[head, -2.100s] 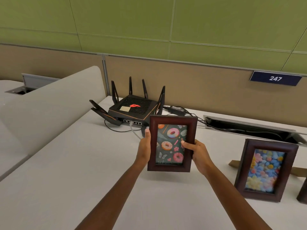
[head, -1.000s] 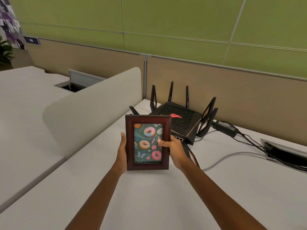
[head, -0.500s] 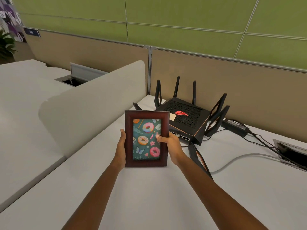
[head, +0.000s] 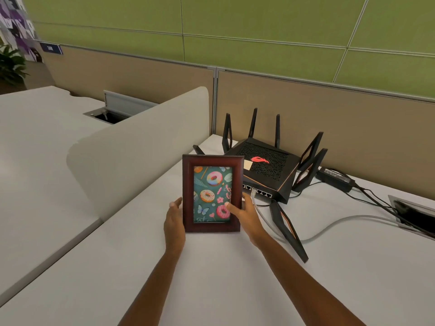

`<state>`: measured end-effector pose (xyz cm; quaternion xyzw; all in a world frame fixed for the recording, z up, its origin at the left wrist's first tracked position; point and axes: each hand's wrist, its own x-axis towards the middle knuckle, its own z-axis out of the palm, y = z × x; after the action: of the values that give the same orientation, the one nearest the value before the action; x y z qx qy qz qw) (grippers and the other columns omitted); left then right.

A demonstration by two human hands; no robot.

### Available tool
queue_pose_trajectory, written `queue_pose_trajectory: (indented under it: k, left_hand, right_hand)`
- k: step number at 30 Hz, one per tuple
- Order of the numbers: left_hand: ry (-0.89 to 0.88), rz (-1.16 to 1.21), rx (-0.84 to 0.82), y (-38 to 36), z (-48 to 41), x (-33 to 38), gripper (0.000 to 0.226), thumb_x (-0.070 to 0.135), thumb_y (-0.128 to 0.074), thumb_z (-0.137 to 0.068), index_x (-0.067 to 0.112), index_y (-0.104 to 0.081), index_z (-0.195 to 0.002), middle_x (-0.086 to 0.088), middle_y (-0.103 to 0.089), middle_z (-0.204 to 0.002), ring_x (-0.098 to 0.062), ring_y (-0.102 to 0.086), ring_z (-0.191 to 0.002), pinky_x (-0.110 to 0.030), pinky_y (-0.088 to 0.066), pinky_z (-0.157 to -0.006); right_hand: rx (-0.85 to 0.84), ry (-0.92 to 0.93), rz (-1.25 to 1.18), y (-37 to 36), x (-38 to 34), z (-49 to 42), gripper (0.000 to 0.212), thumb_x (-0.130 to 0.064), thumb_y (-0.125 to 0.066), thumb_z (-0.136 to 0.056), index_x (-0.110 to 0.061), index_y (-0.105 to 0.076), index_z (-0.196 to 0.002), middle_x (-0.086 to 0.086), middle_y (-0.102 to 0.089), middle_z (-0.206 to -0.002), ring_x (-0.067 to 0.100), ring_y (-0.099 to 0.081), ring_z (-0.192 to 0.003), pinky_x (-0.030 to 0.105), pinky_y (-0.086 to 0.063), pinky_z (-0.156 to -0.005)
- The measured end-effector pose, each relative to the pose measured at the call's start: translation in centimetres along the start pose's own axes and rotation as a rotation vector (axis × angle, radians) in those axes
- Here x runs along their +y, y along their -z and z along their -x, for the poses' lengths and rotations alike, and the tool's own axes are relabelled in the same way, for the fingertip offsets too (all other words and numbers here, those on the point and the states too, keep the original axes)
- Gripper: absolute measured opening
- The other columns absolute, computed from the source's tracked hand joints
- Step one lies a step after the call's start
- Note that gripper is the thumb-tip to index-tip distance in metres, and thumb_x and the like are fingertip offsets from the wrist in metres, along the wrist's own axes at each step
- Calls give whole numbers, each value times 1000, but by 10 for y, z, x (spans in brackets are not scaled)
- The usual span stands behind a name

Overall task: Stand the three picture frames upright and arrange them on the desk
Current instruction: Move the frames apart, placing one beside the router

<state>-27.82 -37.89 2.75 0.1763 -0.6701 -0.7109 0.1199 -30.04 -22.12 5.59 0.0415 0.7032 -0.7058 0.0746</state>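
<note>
Doughnut-print picture frame, upright on the worktop at the router's 8 o'clock: judged light, rigid, glass-fronted and fragile; clasped at its side rails by left hand and right hand, grip closed.

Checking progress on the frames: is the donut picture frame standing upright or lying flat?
Upright: the donut frame stands on its bottom edge on the desk, left hand and right hand at its sides.

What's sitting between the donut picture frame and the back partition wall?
The black router with its upright antennas, directly behind the donut picture frame and in front of the partition wall, as the head view shows.
</note>
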Motion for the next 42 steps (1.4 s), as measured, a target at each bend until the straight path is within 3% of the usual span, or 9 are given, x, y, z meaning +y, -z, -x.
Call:
queue_pose_trajectory:
  k: [3,6,9,16,23,31,34,37,42]
  left_hand:
    - [-139,-311,101,2,15,-10,40,24,-27,-100,6,-49,-128,-13,-57,-127,-26,-53,-118,-26,-43,-93]
    - [-183,-502,138,5,23,-19,43,25,-33,-98,1,-45,-131,-18,-51,-136,-31,-43,-130,-40,-37,-108]
    - [-217,-775,113,8,32,-26,46,26,-40,-96,-1,-43,-132,-19,-45,-141,-31,-30,-139,-42,-31,-111]
    - [-246,-1136,81,12,64,-30,56,28,-40,-95,-7,-30,-138,-23,-34,-147,-35,-30,-138,-42,-21,-116]
    - [-231,-1187,81,9,102,-34,58,29,-40,-95,-7,-28,-139,-24,-31,-148,-35,-27,-140,-43,-20,-117]
    - [-152,-1069,105,-25,146,-36,58,19,-60,-85,-15,-42,-128,-36,-42,-136,-48,-39,-129,-56,-32,-106]
    - [-222,-1063,75,-47,168,-30,55,16,-65,-79,-15,-49,-122,-40,-48,-127,-53,-46,-120,-60,-39,-97]
    - [-312,-1031,77,-70,188,-16,59,19,-65,-82,-10,-44,-129,-36,-40,-137,-50,-36,-130,-55,-31,-106]
    - [-460,-944,32,-114,222,17,57,21,-58,-87,-4,-39,-135,-31,-33,-144,-44,-29,-136,-50,-27,-111]
  right_hand:
    - [48,-11,177,3,14,19,70,-26,-60,-85,-18,-19,-141,16,-41,-142,29,-45,-127,45,-40,-106]
    - [111,29,349,10,26,40,71,-27,-52,-89,-16,-9,-144,12,-33,-148,26,-34,-135,40,-30,-110]
    - [118,90,506,18,37,57,64,-26,-46,-92,-14,-11,-144,8,-30,-150,21,-30,-137,35,-26,-112]
    - [62,169,941,34,58,83,55,-28,-35,-95,-18,-12,-144,2,-20,-154,17,-18,-142,29,-15,-116]
    - [28,186,1066,53,63,108,50,-28,-31,-96,-16,-21,-143,4,-21,-154,18,-15,-143,28,-12,-117]
    - [-59,151,1157,93,50,145,51,-36,-28,-96,-19,-20,-143,3,-16,-156,18,-13,-144,31,-18,-116]
    - [-28,183,1183,113,36,164,53,-39,-28,-96,-19,-17,-144,4,-15,-156,19,-12,-144,31,-20,-115]
    - [27,215,1207,136,15,186,62,-50,-15,-90,-19,-14,-144,3,-14,-156,18,-10,-144,31,-20,-115]
    - [125,336,1178,176,-23,217,54,-37,-31,-95,-19,-15,-144,3,-14,-156,17,-8,-145,31,-20,-115]
